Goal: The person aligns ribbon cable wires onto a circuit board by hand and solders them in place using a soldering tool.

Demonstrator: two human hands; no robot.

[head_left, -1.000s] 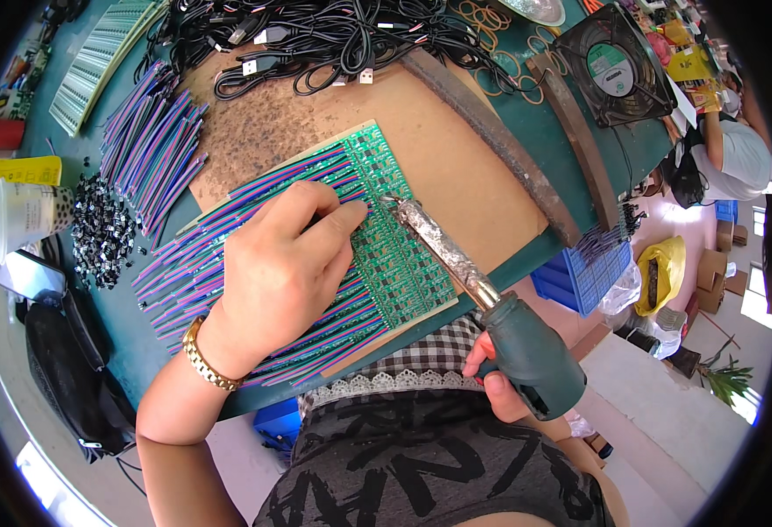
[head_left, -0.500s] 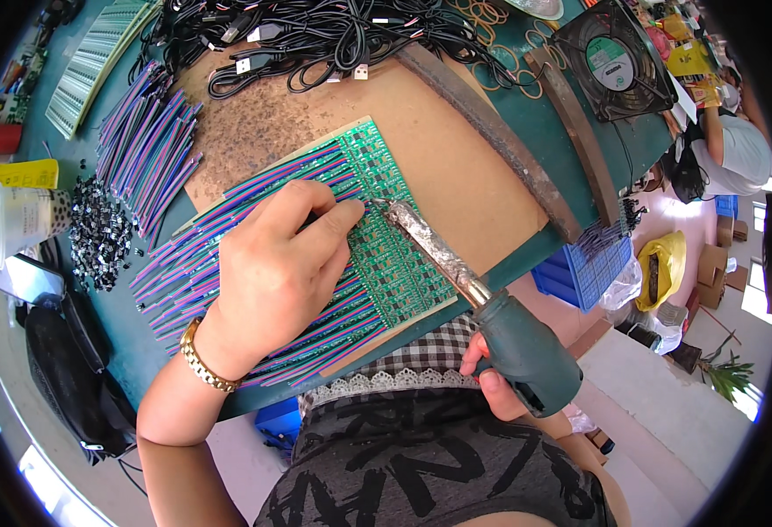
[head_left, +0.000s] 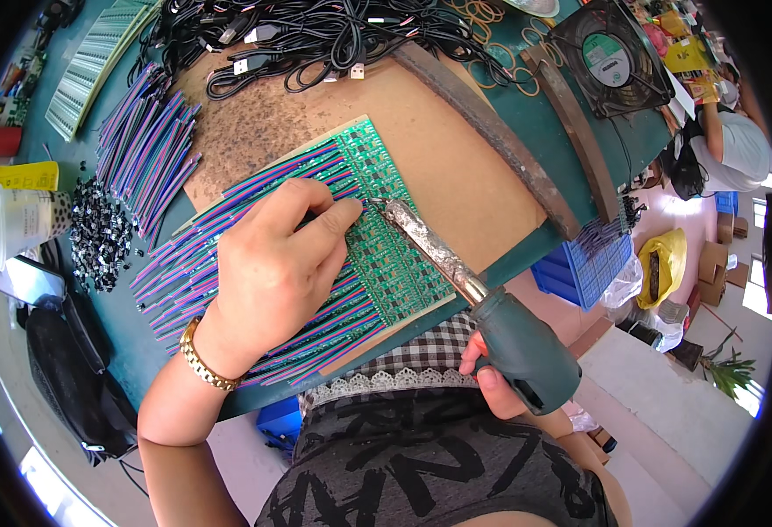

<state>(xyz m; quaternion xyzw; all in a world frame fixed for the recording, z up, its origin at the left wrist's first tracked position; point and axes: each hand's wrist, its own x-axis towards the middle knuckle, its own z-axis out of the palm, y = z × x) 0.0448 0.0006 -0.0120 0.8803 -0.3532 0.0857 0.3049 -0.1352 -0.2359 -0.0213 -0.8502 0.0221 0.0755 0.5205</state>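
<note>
Nearest to you, your right hand (head_left: pixel 495 391) grasps one soldering iron (head_left: pixel 469 284) by its dark handle, outside the near edge of the surface (head_left: pixel 131 351). The iron's long axis is slanted; its tip points up and to the left, at the one green circuit panel (head_left: pixel 394 255), close to your left fingertips. I cannot tell if it touches. The panel lies near this edge, so the room there is narrow; its board rows run from upper left to lower right. Your left hand (head_left: pixel 272 255) is over its wires (head_left: pixel 184 272), fingers bent together; whether they pinch a wire, I cannot tell. To the right, bare cardboard (head_left: pixel 465 184) gives open room until two brown bars (head_left: pixel 491 132). Farther are black cables (head_left: pixel 342 44) and one fan (head_left: pixel 610 61).
</note>
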